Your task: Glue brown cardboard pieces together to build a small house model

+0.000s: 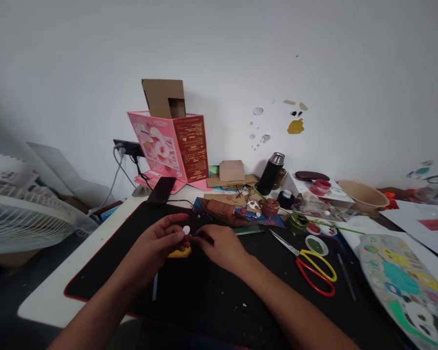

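Between the thumb and finger of my left hand (166, 234) is a small white disc (186, 230), held upright above the black mat (211, 296). My right hand (219, 245) is close beside it, its fingers pinched together near the left fingertips; what they hold, if anything, is hidden. Under the hands lies a yellow piece (179, 253), partly covered by the left hand. A thin pale strip (155, 287) rests on the mat below the left wrist.
Scissors (316, 272) with red and yellow handles and a dark pen (346, 275) lie at right. Behind are open paint jars (297, 222), a black flask (271, 174) and a pink box (168, 146). A white fan (29, 214) stands left, a painted board (405, 287) right.
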`<state>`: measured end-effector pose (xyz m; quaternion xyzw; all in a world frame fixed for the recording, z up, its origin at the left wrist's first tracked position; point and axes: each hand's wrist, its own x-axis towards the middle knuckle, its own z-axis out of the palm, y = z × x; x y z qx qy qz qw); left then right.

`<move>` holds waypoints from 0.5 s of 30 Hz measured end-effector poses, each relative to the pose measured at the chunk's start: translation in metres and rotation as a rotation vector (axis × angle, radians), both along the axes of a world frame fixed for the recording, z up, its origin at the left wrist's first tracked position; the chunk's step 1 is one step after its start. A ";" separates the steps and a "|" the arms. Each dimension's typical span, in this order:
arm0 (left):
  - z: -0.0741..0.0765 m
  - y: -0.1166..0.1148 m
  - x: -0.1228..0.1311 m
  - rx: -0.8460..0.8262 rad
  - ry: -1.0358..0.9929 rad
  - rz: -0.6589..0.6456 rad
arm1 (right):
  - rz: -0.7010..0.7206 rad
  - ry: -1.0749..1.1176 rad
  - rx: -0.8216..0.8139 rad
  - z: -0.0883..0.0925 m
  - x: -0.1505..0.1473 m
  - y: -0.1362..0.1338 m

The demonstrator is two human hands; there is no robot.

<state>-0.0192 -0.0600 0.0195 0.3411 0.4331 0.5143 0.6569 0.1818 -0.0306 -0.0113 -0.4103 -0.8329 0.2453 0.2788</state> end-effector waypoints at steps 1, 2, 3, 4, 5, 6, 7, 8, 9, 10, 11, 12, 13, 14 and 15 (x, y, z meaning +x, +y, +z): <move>-0.002 0.002 0.003 -0.022 -0.009 -0.029 | -0.027 0.063 0.015 0.001 0.007 -0.002; -0.003 0.003 0.006 -0.041 -0.017 -0.057 | -0.051 0.109 0.036 0.002 0.014 -0.005; -0.004 0.004 0.010 -0.057 -0.025 -0.083 | -0.064 0.145 0.066 0.003 0.020 -0.008; -0.005 0.005 0.013 -0.068 -0.032 -0.107 | -0.070 0.167 0.098 0.004 0.026 -0.011; -0.006 0.006 0.017 -0.078 -0.037 -0.128 | -0.074 0.179 0.130 0.005 0.031 -0.014; -0.006 0.007 0.021 -0.086 -0.040 -0.149 | -0.080 0.184 0.157 0.006 0.036 -0.016; -0.007 0.007 0.025 -0.095 -0.039 -0.170 | -0.087 0.181 0.178 0.006 0.039 -0.019; -0.006 0.007 0.028 -0.105 -0.035 -0.189 | -0.096 0.173 0.194 0.007 0.043 -0.021; -0.006 0.007 0.032 -0.115 -0.030 -0.204 | -0.105 0.162 0.207 0.006 0.046 -0.022; -0.006 0.007 0.035 -0.124 -0.025 -0.215 | -0.109 0.147 0.218 0.005 0.048 -0.023; -0.006 0.007 0.038 -0.133 -0.021 -0.225 | -0.108 0.129 0.230 0.004 0.051 -0.023; -0.006 0.007 0.040 -0.142 -0.016 -0.236 | -0.102 0.110 0.246 0.002 0.053 -0.023; -0.007 0.008 0.042 -0.152 -0.011 -0.247 | -0.094 0.090 0.265 0.000 0.055 -0.023; -0.008 0.008 0.044 -0.161 -0.007 -0.259 | -0.085 0.071 0.286 -0.003 0.057 -0.023; -0.009 0.009 0.046 -0.169 -0.004 -0.272 | -0.077 0.054 0.308 -0.006 0.059 -0.022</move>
